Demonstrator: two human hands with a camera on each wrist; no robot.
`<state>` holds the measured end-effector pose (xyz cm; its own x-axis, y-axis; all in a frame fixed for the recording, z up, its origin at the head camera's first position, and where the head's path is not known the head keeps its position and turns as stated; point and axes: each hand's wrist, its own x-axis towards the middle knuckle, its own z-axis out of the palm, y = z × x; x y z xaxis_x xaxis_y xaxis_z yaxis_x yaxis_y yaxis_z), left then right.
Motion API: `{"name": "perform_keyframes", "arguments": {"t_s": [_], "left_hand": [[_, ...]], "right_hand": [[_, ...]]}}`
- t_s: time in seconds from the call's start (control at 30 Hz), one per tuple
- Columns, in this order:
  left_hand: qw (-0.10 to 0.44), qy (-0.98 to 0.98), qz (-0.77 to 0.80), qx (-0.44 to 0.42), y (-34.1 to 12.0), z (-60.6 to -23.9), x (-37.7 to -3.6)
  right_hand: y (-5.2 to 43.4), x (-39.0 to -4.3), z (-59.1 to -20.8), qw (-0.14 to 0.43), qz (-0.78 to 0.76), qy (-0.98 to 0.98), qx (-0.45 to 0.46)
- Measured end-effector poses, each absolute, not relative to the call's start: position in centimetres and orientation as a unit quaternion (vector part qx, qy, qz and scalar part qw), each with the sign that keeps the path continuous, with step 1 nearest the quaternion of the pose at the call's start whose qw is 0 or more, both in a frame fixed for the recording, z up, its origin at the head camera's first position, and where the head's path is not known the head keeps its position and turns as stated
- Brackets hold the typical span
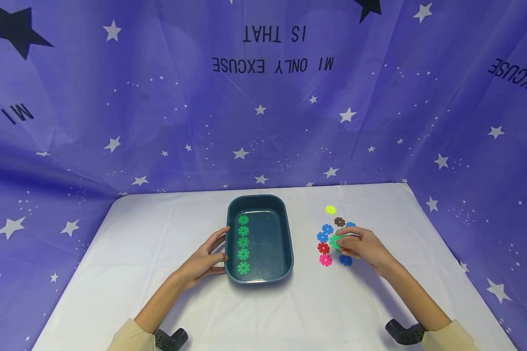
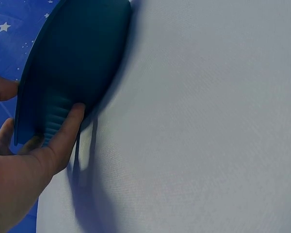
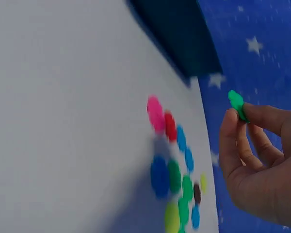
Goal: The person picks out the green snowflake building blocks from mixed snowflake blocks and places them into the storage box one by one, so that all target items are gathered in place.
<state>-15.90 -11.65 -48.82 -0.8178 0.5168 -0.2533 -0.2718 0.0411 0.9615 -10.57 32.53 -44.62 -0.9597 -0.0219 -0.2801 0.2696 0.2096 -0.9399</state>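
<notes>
A dark teal tray (image 1: 270, 243) stands in the middle of the white table. My left hand (image 1: 206, 258) holds it at its left side, with fingertips at the rim and one finger along the outer wall (image 2: 77, 58). Inside the tray, several green snowflake discs (image 1: 243, 242) form a column along the left wall. My right hand (image 1: 363, 247) pinches another green snowflake disc (image 3: 237, 103) between thumb and finger, raised above the table. Below that hand lie loose discs, including a pink one (image 1: 325, 260), a red one (image 1: 323, 248) and a dark blue one (image 1: 345, 260).
More discs lie around the right hand: a yellow one (image 1: 331, 209) farthest back, a brown one (image 1: 340, 222), light blue ones (image 1: 327, 229) and green ones (image 3: 184, 208), some overlapping. A strip of white tablecloth (image 1: 305, 229) separates them from the tray. A purple star-patterned curtain (image 1: 254, 131) encloses the back.
</notes>
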Motion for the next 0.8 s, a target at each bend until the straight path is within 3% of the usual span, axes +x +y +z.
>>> {"name": "perform_keyframes", "arguments": {"t_s": [0.47,0.8], "left_hand": [[0.288,0.658,0.689,0.094,-11.7,-48.9,-15.8],[0.29,0.655,0.691,0.096,-11.7,-48.7,-15.8]], "right_hand": [[20.9,-11.7,-42.9,0.179,-0.669,0.721,-0.033],[16.0,-12.5,-43.6,0.196,-0.661,0.721,-0.068]]}}
